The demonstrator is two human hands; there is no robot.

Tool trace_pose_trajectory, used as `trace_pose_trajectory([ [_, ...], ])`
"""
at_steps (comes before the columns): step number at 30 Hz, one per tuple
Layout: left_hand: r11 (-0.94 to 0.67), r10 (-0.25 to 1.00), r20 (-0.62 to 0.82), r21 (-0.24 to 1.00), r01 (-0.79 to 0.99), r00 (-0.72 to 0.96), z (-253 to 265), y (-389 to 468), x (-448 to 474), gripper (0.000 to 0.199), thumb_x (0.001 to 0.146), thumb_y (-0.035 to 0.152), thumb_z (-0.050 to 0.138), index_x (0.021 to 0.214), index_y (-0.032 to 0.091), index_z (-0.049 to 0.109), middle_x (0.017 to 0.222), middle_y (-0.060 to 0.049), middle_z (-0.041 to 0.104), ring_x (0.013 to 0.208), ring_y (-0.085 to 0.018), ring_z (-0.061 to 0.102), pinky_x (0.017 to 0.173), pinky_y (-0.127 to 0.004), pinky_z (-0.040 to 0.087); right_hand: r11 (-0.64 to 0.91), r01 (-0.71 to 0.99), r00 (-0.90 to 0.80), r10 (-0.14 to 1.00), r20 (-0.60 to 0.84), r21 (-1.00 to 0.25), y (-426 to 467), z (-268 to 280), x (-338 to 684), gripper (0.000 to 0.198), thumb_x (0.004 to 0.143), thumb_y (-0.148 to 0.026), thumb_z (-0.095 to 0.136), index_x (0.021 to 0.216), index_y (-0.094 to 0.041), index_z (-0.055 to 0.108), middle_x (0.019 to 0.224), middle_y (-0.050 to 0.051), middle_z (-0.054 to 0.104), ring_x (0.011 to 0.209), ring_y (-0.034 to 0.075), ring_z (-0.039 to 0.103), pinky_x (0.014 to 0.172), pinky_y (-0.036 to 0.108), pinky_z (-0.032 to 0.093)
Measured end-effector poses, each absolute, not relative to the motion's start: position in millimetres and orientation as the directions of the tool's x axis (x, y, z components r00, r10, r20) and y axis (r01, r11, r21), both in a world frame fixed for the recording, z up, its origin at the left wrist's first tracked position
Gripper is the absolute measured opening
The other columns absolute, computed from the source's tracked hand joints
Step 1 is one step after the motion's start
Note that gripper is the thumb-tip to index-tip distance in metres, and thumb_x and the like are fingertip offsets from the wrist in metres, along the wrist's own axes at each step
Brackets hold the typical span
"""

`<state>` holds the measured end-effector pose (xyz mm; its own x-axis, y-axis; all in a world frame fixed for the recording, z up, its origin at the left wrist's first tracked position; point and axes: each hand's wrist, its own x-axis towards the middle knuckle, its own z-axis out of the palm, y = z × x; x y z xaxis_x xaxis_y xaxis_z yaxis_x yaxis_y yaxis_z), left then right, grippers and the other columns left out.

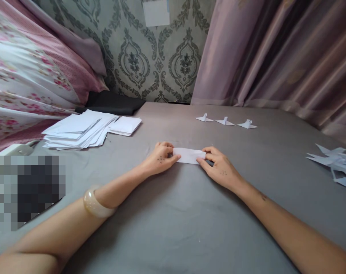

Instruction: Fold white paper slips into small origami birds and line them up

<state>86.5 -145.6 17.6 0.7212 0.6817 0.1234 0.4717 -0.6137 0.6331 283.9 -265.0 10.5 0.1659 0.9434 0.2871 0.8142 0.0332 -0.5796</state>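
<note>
A folded strip of white paper (188, 155) stretches between my two hands, just above or on the grey cloth. Its left end is pinched by my left hand (160, 158), thumb in front and fingers behind. My right hand (218, 163) grips the other end the same way, thumb at the lower edge. The paper is wider than it is tall, and its upper edge looks slightly uneven near the right. A pale bangle (95, 203) sits on my left forearm.
Loose white sheets (78, 131) lie at the left, beside a stack of smaller paper squares (125, 125). Three folded paper figures (225, 121) stand in a row at the back right. More folded paper pieces (335, 161) lie at the far right. Behind hangs a pink curtain (233, 49).
</note>
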Motion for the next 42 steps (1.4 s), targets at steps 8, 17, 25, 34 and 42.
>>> trace_pose_trajectory([
  [8, -0.582, 0.742, 0.136, 0.616, 0.531, 0.656, 14, -145, 89, 0.034, 0.083, 0.043, 0.056, 0.062, 0.016, 0.06, 0.108, -0.012, 0.059, 0.105, -0.028, 0.05, 0.094, -0.045, 0.041, -0.136, 0.832, 0.311, 0.917, 0.249, -0.537, -260, 4, 283, 0.024, 0.082, -0.037, 0.058, 0.064, -0.021, 0.057, 0.102, 0.007, 0.06, 0.098, 0.024, 0.056, 0.083, 0.039, 0.045],
  [17, -0.66, 0.715, 0.205, 0.513, 0.549, 0.669, 7, -143, 85, 0.023, 0.083, 0.038, 0.061, 0.078, 0.016, 0.058, 0.101, -0.009, 0.056, 0.095, -0.023, 0.048, 0.087, -0.04, 0.044, -0.141, 0.852, 0.317, 0.905, 0.283, -0.505, -260, 4, 286, 0.019, 0.08, -0.035, 0.06, 0.067, -0.022, 0.054, 0.091, 0.006, 0.06, 0.086, 0.022, 0.056, 0.074, 0.038, 0.045],
  [25, -0.965, 0.235, 0.264, 0.18, 0.192, 0.935, 22, -153, 87, 0.033, 0.09, 0.007, 0.036, 0.113, 0.017, 0.058, 0.122, -0.012, 0.056, 0.111, -0.023, 0.048, 0.094, -0.037, 0.043, 0.22, 0.876, -0.034, 0.916, 0.4, -0.43, -262, 6, 287, 0.025, 0.088, -0.015, 0.046, 0.101, -0.025, 0.065, 0.102, 0.006, 0.063, 0.094, 0.021, 0.056, 0.085, 0.038, 0.048],
  [34, -0.939, 0.256, 0.192, 0.281, 0.197, 0.948, 28, -150, 85, 0.027, 0.092, 0.022, 0.043, 0.091, 0.017, 0.069, 0.099, -0.009, 0.065, 0.094, -0.021, 0.059, 0.082, -0.031, 0.048, 0.287, 0.905, -0.155, 0.91, 0.384, -0.314, -267, 8, 286, 0.031, 0.085, -0.012, 0.046, 0.101, -0.024, 0.07, 0.104, 0.005, 0.066, 0.094, 0.021, 0.059, 0.084, 0.038, 0.05],
  [42, -0.97, 0.235, 0.229, 0.122, 0.211, 0.945, 24, -149, 84, 0.031, 0.094, 0.023, 0.037, 0.086, 0.015, 0.065, 0.092, -0.011, 0.065, 0.09, -0.021, 0.059, 0.078, -0.031, 0.048, 0.256, 0.895, -0.092, 0.907, 0.411, -0.366, -267, 7, 285, 0.022, 0.084, -0.019, 0.052, 0.096, -0.023, 0.069, 0.103, 0.006, 0.067, 0.093, 0.022, 0.06, 0.083, 0.038, 0.051],
])
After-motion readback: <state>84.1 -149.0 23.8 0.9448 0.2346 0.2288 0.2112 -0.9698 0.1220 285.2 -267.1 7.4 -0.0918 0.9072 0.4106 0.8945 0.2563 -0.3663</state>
